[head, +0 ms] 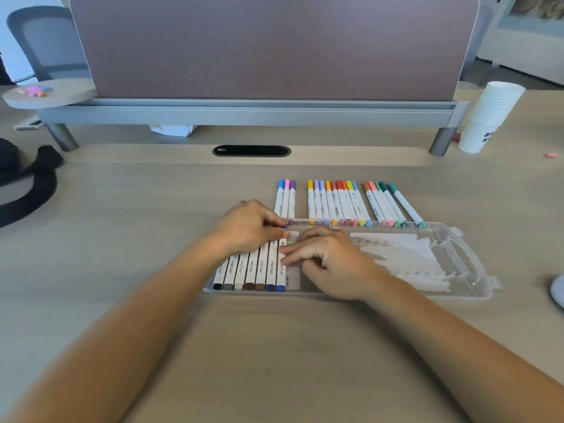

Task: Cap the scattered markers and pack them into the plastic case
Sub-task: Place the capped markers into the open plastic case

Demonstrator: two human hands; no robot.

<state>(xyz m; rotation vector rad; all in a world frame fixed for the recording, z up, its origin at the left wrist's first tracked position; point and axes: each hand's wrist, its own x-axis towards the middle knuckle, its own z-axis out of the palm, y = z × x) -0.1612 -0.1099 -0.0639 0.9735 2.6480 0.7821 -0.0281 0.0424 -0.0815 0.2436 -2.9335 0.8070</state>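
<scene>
Markers [335, 203], capped, lie in three loose groups just behind the plastic case [470, 270]; seven more are packed at its left end. Paper cups [491, 117] far right, black strap [30, 190] left. Pale wood desk [122, 254], mauve divider [274, 47] behind. We note the left hand [248, 227] pinching the blue marker [281, 271] at its top, and the right hand [326, 261] with fingers resting loosely on it.

Clear glossy plastic case [464, 239]; matt, seemingly wood-grain desk [122, 239].
</scene>
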